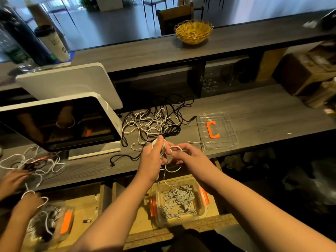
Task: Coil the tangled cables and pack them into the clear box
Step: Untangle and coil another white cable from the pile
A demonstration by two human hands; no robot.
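You stand behind a café or shop service counter (254,113). Left of your fingers (160,142) sits a till with two screens (60,122), one facing you, the other turned toward the customer side. Beyond your fingers a raised ledge (145,51) carries a wicker basket (193,31) and, far left, a takeaway cup (52,42). Under the ledge, glasses (211,84) are stored. Past it, chairs (174,17) stand on an open floor.
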